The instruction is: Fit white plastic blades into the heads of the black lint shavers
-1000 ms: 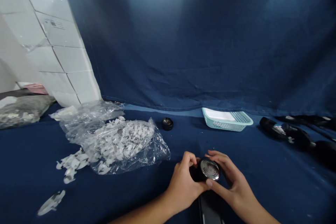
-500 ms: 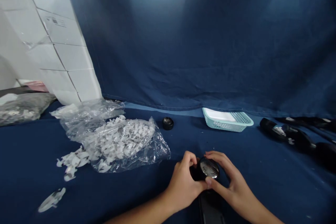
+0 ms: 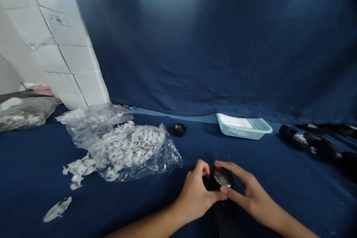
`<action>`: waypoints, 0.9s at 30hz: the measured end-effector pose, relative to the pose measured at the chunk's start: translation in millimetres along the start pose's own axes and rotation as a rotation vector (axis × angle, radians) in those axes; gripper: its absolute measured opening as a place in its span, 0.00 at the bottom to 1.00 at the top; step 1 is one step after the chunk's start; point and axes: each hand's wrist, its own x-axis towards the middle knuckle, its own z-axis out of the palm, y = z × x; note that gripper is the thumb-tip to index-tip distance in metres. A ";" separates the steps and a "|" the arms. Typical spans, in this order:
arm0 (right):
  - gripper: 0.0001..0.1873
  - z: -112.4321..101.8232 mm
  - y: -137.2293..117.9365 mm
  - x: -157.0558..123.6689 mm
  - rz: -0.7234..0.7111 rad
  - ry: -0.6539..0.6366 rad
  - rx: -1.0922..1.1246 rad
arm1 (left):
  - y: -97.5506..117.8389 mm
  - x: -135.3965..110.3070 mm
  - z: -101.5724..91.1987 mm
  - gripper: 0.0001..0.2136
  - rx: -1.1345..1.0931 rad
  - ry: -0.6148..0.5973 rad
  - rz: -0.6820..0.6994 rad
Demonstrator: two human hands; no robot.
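At the bottom centre of the frame, the left hand [image 3: 195, 197] and the right hand [image 3: 251, 189] were closed around a black round device [image 3: 221, 177] with a perforated metal mesh cap. The left fingers curled against its left side, while the right fingers arched over its far edge and the right thumb pressed in near the front. The hands hid much of the device's body, and a dark handle-like part [image 3: 224, 223] below it faded into shadow, so it was impossible to tell whether the two were joined. The device was held just above the blue cloth-covered worktop [image 3: 33, 163], though the exact gap could not be made out. To the left lay a clear plastic bag [image 3: 128, 152] of white pieces, with loose white pieces [image 3: 79, 169] beside it. A small black round cap [image 3: 179, 129] sat beyond the hands, and a light teal plastic basket [image 3: 240, 133] stood at the right. Black objects [image 3: 306, 143] ran off the right edge, partly cut off. At the upper left, a label [image 3: 60, 20] on a white foam panel [image 3: 78, 59] was too blurred to read.
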 end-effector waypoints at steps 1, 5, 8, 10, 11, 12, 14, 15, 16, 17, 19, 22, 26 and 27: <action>0.24 -1.0 -1.3 1.2 0.003 -0.004 0.009 | 0.3 0.5 -0.3 0.24 0.001 -0.001 -0.009; 0.22 -4.0 -4.0 5.8 0.001 -0.025 0.050 | 1.6 2.5 -1.9 0.25 -0.001 -0.015 -0.038; 0.21 -6.6 -2.6 8.4 0.001 -0.060 0.075 | 2.4 4.0 -3.1 0.25 0.010 -0.042 -0.044; 0.20 -9.4 -2.4 10.3 -0.003 -0.106 0.088 | 2.5 5.0 -4.2 0.25 0.028 -0.061 -0.047; 0.20 -11.2 -3.2 11.5 -0.006 -0.135 0.090 | 2.5 5.5 -4.8 0.25 0.035 -0.072 -0.051; 0.20 -13.4 -4.9 12.9 -0.010 -0.167 0.087 | 2.5 6.0 -5.5 0.25 0.041 -0.081 -0.055; 0.20 -18.5 -11.2 16.5 -0.016 -0.221 0.058 | 2.7 6.5 -6.8 0.25 0.053 -0.091 -0.067; 0.20 -21.1 -15.7 18.5 -0.020 -0.245 0.027 | 2.9 6.6 -7.3 0.25 0.058 -0.092 -0.070; 0.21 -23.6 -20.9 20.7 -0.023 -0.266 -0.017 | 3.4 6.5 -7.8 0.25 0.060 -0.093 -0.072; 0.21 -25.6 -26.6 22.8 -0.030 -0.284 -0.073 | 3.9 6.3 -8.2 0.25 0.060 -0.094 -0.071; 0.23 -28.0 -38.3 26.9 -0.047 -0.318 -0.215 | 5.3 5.9 -8.9 0.25 0.056 -0.101 -0.066; 0.24 -26.1 -51.9 31.4 -0.050 -0.338 -0.450 | 6.9 5.5 -9.6 0.25 0.075 -0.113 -0.059; 0.19 -20.1 -59.2 34.9 0.049 -0.330 -0.690 | 8.5 5.2 -10.1 0.25 0.120 -0.121 -0.082; 0.18 -19.5 -60.0 36.0 0.067 -0.340 -0.705 | 8.9 5.1 -10.2 0.25 0.127 -0.124 -0.086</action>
